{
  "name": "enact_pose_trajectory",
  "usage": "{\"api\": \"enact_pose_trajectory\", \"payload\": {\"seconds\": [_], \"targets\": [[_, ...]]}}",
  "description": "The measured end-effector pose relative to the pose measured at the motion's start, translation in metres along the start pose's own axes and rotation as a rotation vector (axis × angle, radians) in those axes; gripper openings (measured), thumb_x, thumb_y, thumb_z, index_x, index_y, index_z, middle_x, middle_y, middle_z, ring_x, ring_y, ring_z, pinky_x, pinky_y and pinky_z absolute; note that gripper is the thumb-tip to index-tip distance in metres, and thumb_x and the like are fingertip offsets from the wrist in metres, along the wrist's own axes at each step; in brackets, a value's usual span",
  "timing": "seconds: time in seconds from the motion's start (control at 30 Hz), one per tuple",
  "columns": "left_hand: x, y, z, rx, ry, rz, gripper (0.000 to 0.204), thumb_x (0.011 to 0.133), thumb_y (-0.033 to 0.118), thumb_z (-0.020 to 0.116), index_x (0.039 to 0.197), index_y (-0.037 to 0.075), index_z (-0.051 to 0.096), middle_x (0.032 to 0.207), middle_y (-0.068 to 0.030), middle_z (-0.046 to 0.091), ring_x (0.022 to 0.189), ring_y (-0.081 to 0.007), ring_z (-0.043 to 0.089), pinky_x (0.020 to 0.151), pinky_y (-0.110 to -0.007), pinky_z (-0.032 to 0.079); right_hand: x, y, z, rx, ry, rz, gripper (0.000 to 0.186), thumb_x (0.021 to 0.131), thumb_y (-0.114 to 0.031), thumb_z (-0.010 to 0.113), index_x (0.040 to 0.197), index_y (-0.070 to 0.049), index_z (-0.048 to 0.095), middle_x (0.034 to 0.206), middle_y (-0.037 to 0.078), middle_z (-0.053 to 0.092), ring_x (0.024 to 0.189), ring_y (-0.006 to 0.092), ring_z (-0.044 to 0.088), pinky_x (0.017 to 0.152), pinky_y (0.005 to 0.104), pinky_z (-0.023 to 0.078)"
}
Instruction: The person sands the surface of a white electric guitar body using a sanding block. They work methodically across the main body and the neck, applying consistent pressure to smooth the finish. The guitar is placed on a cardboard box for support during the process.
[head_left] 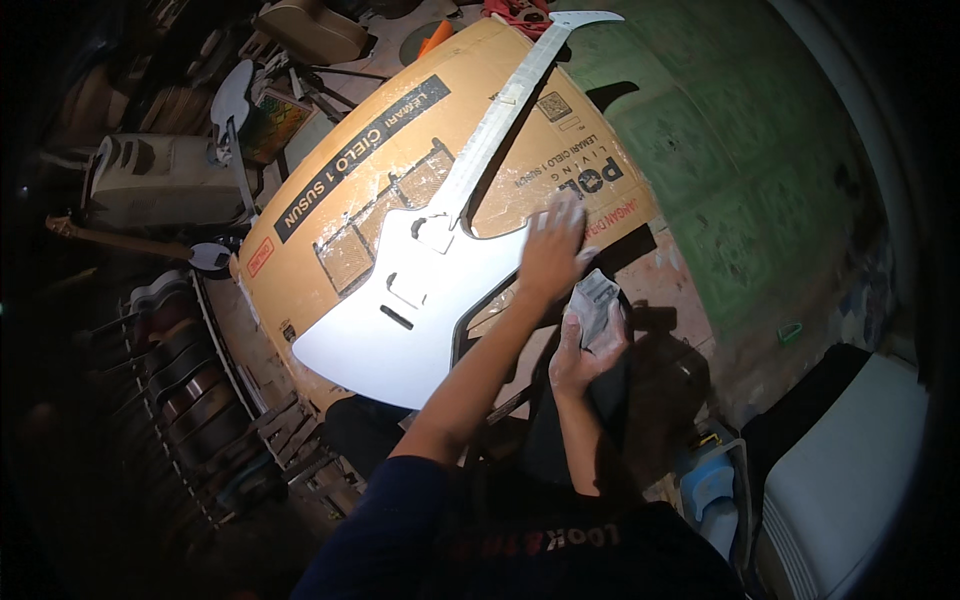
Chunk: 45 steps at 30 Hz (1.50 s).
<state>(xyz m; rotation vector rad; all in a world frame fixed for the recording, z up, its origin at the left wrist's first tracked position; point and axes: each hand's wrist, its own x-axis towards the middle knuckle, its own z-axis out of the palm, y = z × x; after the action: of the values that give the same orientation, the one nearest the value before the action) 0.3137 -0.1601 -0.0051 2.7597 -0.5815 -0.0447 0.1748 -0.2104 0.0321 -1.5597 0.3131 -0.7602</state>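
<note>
A white-coated electric guitar [400, 290] without strings or hardware lies on a flattened cardboard box, its long neck pointing to the far right. Bare cavities show in its angular body. My left hand [550, 250] reaches across the near side and lies over the body's right horn, fingers stretched out and dusted white. Just nearer to me, my right hand [588, 355] grips a folded piece of grey sandpaper [597, 300] between thumb and fingers, apart from the guitar. White dust covers those fingers too.
The cardboard [330, 200] spreads under the guitar. Several guitar bodies [185, 370] stand in a rack at the left, with another guitar [205, 255] beside them. Green patterned floor covering [700, 130] lies at the right. A blue container [708, 482] sits near right, next to a pale panel [850, 480].
</note>
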Motion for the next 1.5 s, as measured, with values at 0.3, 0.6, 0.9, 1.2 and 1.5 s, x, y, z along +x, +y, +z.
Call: {"api": "enact_pose_trajectory", "payload": {"seconds": [0.3, 0.6, 0.9, 1.2, 1.5], "targets": [[-0.255, -0.174, -0.072, 0.158, 0.103, -0.768, 0.077, 0.103, 0.038, 0.058, 0.162, -0.001, 0.028, 0.170, -0.0237, 0.023, 0.159, -0.0377, 0.019, 0.128, -0.056, 0.012, 0.007, -0.011, 0.012, -0.129, -0.170, -0.061, 0.052, 0.093, -0.009, 0.079, 0.136, 0.005, 0.053, 0.129, 0.017, 0.053, 0.120, 0.0292, 0.054, 0.110, 0.0429, 0.041], [-0.304, -0.142, -0.039, 0.279, 0.218, -1.125, 0.082, 0.104, 0.048, 0.050, 0.162, -0.005, 0.025, 0.170, -0.0255, 0.020, 0.160, -0.0379, 0.014, 0.127, -0.059, 0.008, -0.027, -0.017, 0.029, -0.190, -0.381, -0.155, 0.047, 0.089, -0.006, 0.080, 0.130, 0.002, 0.058, 0.123, 0.019, 0.058, 0.116, 0.0341, 0.057, 0.105, 0.0444, 0.045], [-0.246, -0.033, -0.035, -0.096, 0.053, -0.320, 0.084, 0.097, 0.051, 0.061, 0.157, -0.002, 0.036, 0.169, -0.0212, 0.027, 0.158, -0.0363, 0.022, 0.127, -0.057, 0.016, -0.027, 0.000, 0.032, -0.306, -0.431, -0.274, 0.048, 0.084, -0.004, 0.081, 0.126, 0.001, 0.060, 0.121, 0.020, 0.062, 0.116, 0.0383, 0.059, 0.104, 0.0477, 0.047], [-0.375, -0.242, -0.068, 0.164, 0.314, -0.947, 0.076, 0.105, 0.046, 0.052, 0.163, 0.003, 0.028, 0.170, -0.0206, 0.024, 0.159, -0.0368, 0.020, 0.127, -0.058, 0.015, -0.033, 0.000, 0.031, -0.377, -0.489, -0.199, 0.045, 0.086, -0.004, 0.080, 0.127, 0.004, 0.061, 0.122, 0.021, 0.061, 0.117, 0.0366, 0.059, 0.105, 0.0446, 0.046], [-0.331, -0.222, -0.069, 0.229, 0.220, -1.046, 0.075, 0.103, 0.039, 0.053, 0.159, -0.005, 0.031, 0.169, -0.0242, 0.024, 0.159, -0.0370, 0.018, 0.128, -0.057, 0.014, -0.030, -0.002, 0.034, -0.378, -0.486, -0.170, 0.046, 0.085, -0.003, 0.081, 0.126, 0.003, 0.061, 0.123, 0.021, 0.061, 0.117, 0.0371, 0.060, 0.106, 0.0455, 0.047]]}}
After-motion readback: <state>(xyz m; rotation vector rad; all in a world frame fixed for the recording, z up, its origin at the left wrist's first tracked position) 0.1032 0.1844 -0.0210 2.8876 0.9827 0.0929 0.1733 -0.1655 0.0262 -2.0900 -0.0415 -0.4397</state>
